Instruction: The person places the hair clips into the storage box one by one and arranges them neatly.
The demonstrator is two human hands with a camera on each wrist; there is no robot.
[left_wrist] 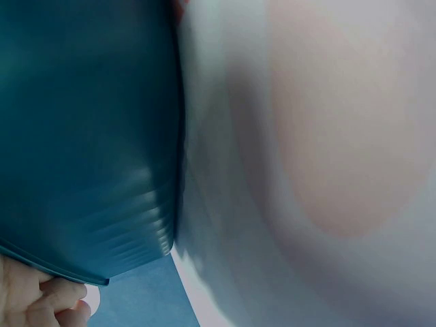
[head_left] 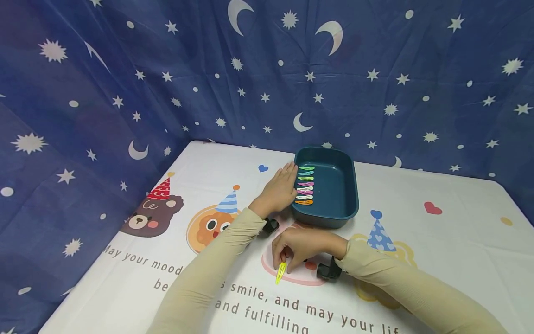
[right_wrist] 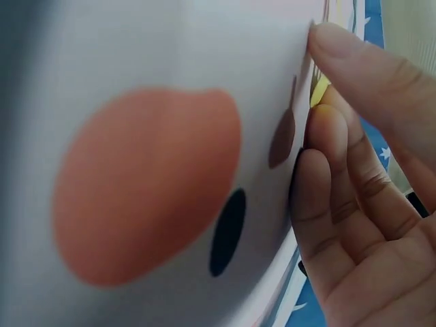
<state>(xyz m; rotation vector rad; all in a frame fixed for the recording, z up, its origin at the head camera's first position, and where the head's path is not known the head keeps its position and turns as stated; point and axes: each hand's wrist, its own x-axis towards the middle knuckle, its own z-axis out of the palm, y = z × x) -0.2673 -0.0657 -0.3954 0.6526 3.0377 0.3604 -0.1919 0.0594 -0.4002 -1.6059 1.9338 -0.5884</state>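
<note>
My right hand (head_left: 306, 245) reaches down over a yellow snap hair clip (head_left: 281, 273) lying on the white cloth. In the right wrist view, thumb and fingers stand apart on either side of the yellow clip (right_wrist: 318, 92), with a fingertip close against it; the thumb hides part of it. My left hand (head_left: 280, 189) lies with extended fingers along the left wall of a dark teal tray (head_left: 354, 199). In the left wrist view only some fingers (left_wrist: 58, 303) show, at the tray's rim. Inside the tray, several hair clips (head_left: 306, 184) form a column along its left side.
A white printed tablecloth (head_left: 454, 241) covers the table under the tray. Behind and to the left hangs a dark blue curtain (head_left: 367, 60) with stars and moons. A black wrist camera (head_left: 329, 271) sits beside the right wrist, close to the cloth.
</note>
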